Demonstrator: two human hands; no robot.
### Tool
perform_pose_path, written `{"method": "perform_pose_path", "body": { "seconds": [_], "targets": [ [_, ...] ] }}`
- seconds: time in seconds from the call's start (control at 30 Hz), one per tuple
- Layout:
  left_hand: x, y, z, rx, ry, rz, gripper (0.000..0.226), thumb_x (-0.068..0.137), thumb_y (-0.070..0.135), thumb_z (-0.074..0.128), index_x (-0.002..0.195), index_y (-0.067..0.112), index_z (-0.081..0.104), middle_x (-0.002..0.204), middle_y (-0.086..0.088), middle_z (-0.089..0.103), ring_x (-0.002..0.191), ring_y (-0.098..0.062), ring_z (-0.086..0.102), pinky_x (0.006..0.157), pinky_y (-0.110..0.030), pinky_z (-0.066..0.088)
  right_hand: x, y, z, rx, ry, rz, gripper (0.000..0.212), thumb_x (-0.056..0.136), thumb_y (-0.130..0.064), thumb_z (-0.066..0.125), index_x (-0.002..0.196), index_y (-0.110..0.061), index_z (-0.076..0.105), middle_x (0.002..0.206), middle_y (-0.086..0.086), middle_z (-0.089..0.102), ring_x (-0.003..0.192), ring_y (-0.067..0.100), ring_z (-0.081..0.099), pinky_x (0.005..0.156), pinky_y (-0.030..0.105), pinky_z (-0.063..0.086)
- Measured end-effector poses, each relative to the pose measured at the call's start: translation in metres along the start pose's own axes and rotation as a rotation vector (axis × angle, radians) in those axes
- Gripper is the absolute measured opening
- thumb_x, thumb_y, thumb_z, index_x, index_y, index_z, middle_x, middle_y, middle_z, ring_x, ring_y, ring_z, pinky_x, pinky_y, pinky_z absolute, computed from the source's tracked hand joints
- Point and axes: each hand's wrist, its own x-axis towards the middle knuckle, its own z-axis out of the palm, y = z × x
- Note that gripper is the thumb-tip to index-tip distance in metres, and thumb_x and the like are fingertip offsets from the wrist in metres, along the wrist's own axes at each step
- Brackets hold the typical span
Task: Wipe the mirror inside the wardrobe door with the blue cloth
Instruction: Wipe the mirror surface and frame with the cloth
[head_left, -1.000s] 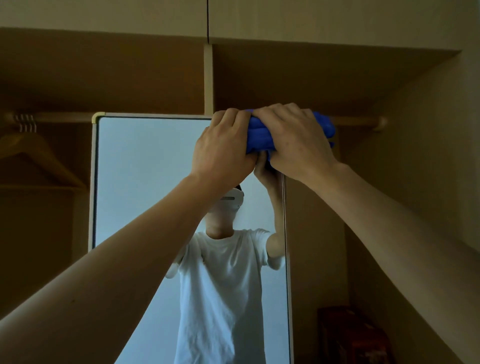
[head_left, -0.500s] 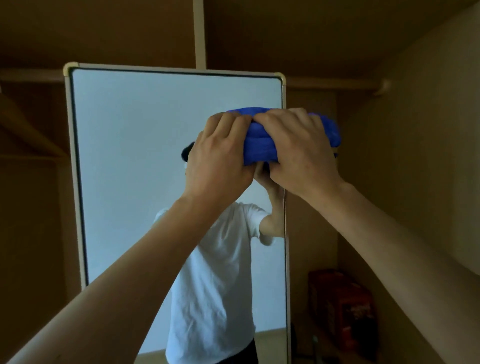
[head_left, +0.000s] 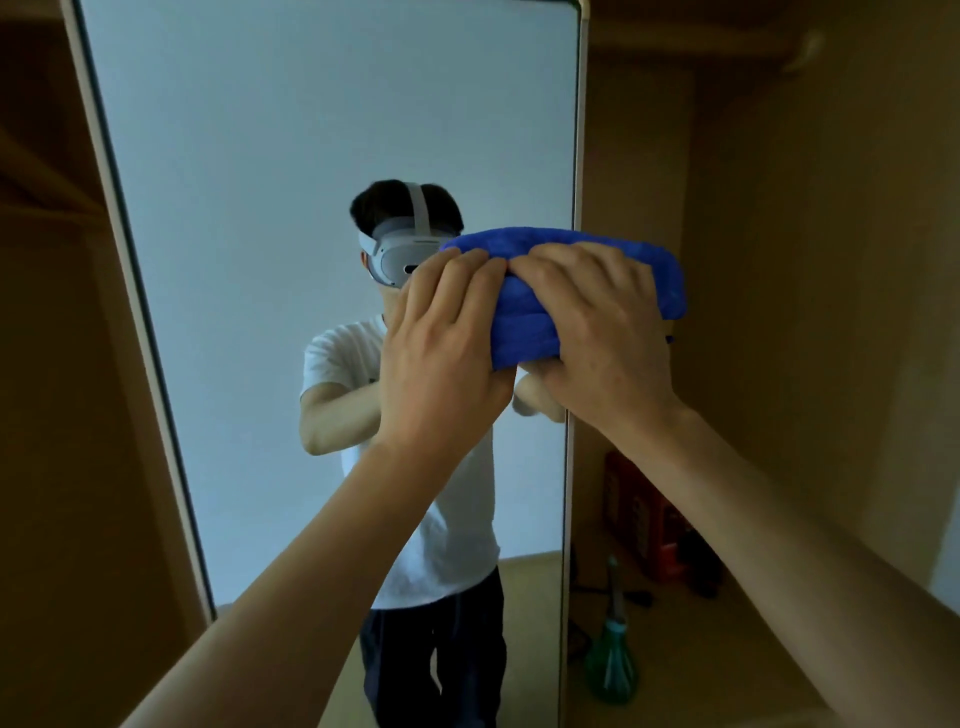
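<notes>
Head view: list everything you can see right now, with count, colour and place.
mirror: one, pale frame, left and centre, tall
cloth: one, blue, folded, at the mirror's right edge
wardrobe: one, tan wood, around the mirror
rail: one, wood, top right
box: one, red, wardrobe floor, right of the mirror
bottle: one, green, floor, in front of the box
reflection: one person, white T-shirt, white headset, in the mirror
left hand: grips the cloth's left end
right hand: grips the cloth's right part
</notes>
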Motion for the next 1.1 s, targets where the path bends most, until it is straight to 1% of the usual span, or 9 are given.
{"method": "perform_pose_path", "body": {
  "seconds": [0.1,0.23,0.37,0.47,0.6,0.7,0.83,1.0,1.1],
  "targets": [
    [-0.022,0.005,0.005,-0.017,-0.002,-0.036,0.049,0.080,0.012,0.066,0.127,0.000,0.064,0.129,-0.014,0.064,0.125,-0.035,0.055,0.108,-0.046,0.044,-0.021,-0.006,0.003,-0.001,-0.019,0.006,0.056,0.076,-0.021,0.070,0.131,-0.018,0.058,0.132,0.001,0.061,0.124,0.026,0.052,0.106,0.041,0.036],
    [-0.051,0.010,0.012,-0.015,-0.009,-0.063,0.049,0.081,0.011,0.065,0.129,0.001,0.064,0.132,-0.014,0.063,0.127,-0.035,0.054,0.106,-0.051,0.044,-0.049,-0.015,0.007,0.020,-0.026,0.026,0.052,0.079,-0.018,0.062,0.131,-0.018,0.058,0.133,0.002,0.061,0.126,0.027,0.051,0.107,0.044,0.036],
    [-0.076,0.014,0.016,-0.014,-0.018,-0.086,0.050,0.080,0.010,0.066,0.130,0.002,0.064,0.134,-0.012,0.063,0.131,-0.033,0.051,0.105,-0.053,0.044,-0.075,-0.023,0.013,0.028,-0.043,0.045,0.054,0.078,-0.017,0.065,0.132,-0.018,0.056,0.135,0.003,0.061,0.126,0.027,0.050,0.106,0.044,0.036],
    [-0.094,0.018,0.018,-0.028,-0.037,-0.106,0.050,0.081,0.008,0.068,0.130,0.001,0.064,0.136,-0.013,0.062,0.134,-0.034,0.050,0.108,-0.053,0.042,-0.092,-0.028,0.015,0.037,-0.056,0.054,0.055,0.078,-0.016,0.066,0.132,-0.019,0.056,0.136,0.003,0.060,0.127,0.027,0.050,0.105,0.045,0.036],
    [-0.117,0.026,0.017,-0.028,-0.052,-0.154,0.053,0.078,0.004,0.072,0.130,0.001,0.065,0.137,-0.014,0.062,0.135,-0.033,0.050,0.110,-0.051,0.041,-0.114,-0.035,0.017,0.044,-0.071,0.054,0.052,0.080,-0.015,0.064,0.131,-0.019,0.058,0.136,0.002,0.061,0.127,0.027,0.051,0.104,0.045,0.037],
    [-0.133,0.033,0.017,-0.026,-0.093,-0.187,0.056,0.075,0.001,0.074,0.131,0.001,0.065,0.137,-0.013,0.062,0.135,-0.034,0.051,0.112,-0.048,0.040,-0.130,-0.039,0.019,0.060,-0.082,0.055,0.051,0.081,-0.015,0.062,0.131,-0.020,0.057,0.135,0.001,0.061,0.127,0.026,0.052,0.104,0.043,0.037],
    [-0.157,0.039,0.019,-0.026,-0.142,-0.225,0.058,0.075,0.003,0.074,0.132,0.003,0.064,0.139,-0.011,0.061,0.138,-0.032,0.048,0.111,-0.049,0.039,-0.155,-0.046,0.022,0.077,-0.106,0.067,0.051,0.082,-0.016,0.067,0.131,-0.021,0.056,0.135,0.001,0.061,0.127,0.025,0.051,0.106,0.041,0.036],
    [-0.193,0.042,0.023,-0.031,-0.193,-0.243,0.062,0.074,0.006,0.079,0.133,0.005,0.064,0.141,-0.010,0.059,0.139,-0.029,0.046,0.113,-0.044,0.037,-0.188,-0.055,0.024,0.113,-0.156,0.086,0.045,0.086,-0.019,0.060,0.131,-0.021,0.055,0.136,0.001,0.060,0.127,0.024,0.051,0.105,0.040,0.036],
    [-0.218,0.045,0.024,-0.041,-0.236,-0.247,0.062,0.075,0.009,0.078,0.135,0.006,0.062,0.143,-0.010,0.058,0.140,-0.029,0.045,0.114,-0.041,0.035,-0.211,-0.062,0.024,0.121,-0.213,0.087,0.045,0.087,-0.020,0.061,0.131,-0.021,0.054,0.136,0.001,0.060,0.127,0.025,0.051,0.104,0.040,0.037]
  ]
}}
